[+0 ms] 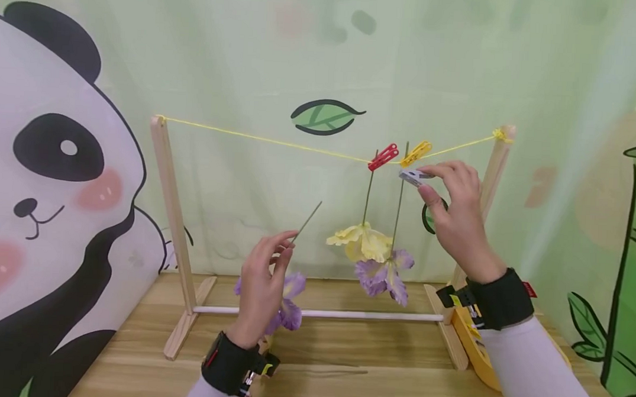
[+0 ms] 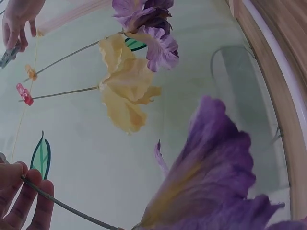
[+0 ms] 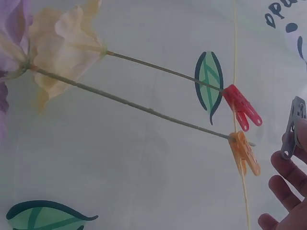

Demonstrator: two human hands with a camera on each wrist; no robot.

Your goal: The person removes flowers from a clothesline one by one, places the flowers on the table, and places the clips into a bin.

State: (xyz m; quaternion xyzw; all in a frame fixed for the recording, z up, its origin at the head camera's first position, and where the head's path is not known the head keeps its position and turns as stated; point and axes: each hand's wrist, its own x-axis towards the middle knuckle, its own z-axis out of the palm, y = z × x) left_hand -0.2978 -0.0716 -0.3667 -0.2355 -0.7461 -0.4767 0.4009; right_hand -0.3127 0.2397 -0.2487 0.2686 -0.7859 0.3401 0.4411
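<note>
My left hand (image 1: 261,285) pinches the green stem (image 1: 307,220) of an artificial purple flower (image 1: 291,313), whose bloom hangs below the fingers, partly hidden behind the hand. Between the thumb and fingers of my right hand (image 1: 461,222) is a grey clothespin (image 1: 413,178), just below the yellow string (image 1: 267,140). A red clothespin (image 1: 384,157) clips a yellow flower (image 1: 363,242) by its stem to the string, bloom downward. Beside it, a yellow clothespin (image 1: 417,153) holds another purple flower (image 1: 384,275) the same way.
Two wooden posts (image 1: 173,210) carry the string, joined low down by a white bar (image 1: 366,315). Behind my right wrist stands a yellow container (image 1: 488,372). More stems (image 1: 337,372) lie on the wooden table (image 1: 395,376). A panda-print cloth hangs behind.
</note>
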